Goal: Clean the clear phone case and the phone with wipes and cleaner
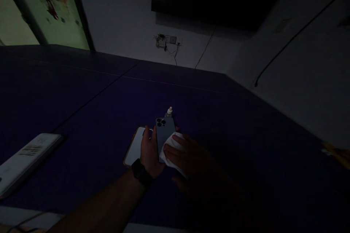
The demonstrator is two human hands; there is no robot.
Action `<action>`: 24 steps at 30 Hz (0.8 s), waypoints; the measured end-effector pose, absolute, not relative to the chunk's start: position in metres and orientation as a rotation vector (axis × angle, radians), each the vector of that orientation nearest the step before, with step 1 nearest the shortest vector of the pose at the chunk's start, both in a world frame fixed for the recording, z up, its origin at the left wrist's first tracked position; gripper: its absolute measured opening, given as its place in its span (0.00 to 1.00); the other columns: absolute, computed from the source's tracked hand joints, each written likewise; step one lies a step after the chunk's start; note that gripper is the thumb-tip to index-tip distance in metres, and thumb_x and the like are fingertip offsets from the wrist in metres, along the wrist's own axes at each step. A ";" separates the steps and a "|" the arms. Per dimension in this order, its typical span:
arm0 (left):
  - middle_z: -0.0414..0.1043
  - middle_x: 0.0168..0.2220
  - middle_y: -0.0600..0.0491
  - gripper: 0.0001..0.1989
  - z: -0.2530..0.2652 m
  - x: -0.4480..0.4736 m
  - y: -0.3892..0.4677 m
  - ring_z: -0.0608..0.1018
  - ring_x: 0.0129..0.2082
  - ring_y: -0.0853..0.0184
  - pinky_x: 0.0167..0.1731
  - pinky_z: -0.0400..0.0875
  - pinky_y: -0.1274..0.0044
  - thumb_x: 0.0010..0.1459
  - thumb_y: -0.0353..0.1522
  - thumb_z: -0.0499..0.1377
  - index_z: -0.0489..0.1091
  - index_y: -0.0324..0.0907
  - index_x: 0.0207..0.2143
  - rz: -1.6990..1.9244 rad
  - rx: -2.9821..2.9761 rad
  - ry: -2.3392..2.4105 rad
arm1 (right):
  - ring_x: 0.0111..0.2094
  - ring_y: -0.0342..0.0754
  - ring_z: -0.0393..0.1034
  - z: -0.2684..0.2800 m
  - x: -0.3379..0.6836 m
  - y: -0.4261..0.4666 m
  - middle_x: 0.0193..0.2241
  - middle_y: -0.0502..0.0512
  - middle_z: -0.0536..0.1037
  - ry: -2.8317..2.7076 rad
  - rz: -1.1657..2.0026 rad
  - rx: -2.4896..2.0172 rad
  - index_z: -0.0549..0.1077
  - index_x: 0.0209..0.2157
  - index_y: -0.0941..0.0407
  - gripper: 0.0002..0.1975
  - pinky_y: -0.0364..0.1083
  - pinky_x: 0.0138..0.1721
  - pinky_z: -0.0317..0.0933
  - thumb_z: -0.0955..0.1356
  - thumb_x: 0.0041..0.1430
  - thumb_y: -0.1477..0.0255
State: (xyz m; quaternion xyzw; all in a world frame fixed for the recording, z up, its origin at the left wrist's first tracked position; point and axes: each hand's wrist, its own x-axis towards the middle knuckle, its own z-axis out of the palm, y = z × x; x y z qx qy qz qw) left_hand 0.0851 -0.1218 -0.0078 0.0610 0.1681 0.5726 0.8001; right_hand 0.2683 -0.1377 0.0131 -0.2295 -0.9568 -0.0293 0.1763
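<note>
My left hand [149,153], with a dark watch [140,172] on its wrist, grips a smartphone [163,134] whose back and camera lenses face up. Against the lower right part of the phone's back, my right hand [188,156] presses a white cloth [171,156] under its fingers. A clear phone case [134,149] with a dark rim lies just left of my left hand, partly hidden by it. Beyond the phone's top edge stands a small bottle with a white cap [170,110]; the phone covers its lower part.
A long white box-like object [30,160] rests at the left on the dark blue surface [115,105]. Ahead, a wall holds sockets with wires [165,40] and a large black screen [218,0]. A lit glass door [51,7] is at the far left. The light is dim.
</note>
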 end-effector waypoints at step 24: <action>0.76 0.62 0.40 0.35 -0.006 0.085 -0.122 0.81 0.55 0.49 0.59 0.71 0.57 0.73 0.54 0.45 0.60 0.47 0.73 1.270 0.112 0.364 | 0.70 0.57 0.66 0.012 0.285 -0.125 0.61 0.54 0.81 -2.623 -0.226 -0.752 0.73 0.64 0.51 0.24 0.64 0.71 0.61 0.65 0.70 0.77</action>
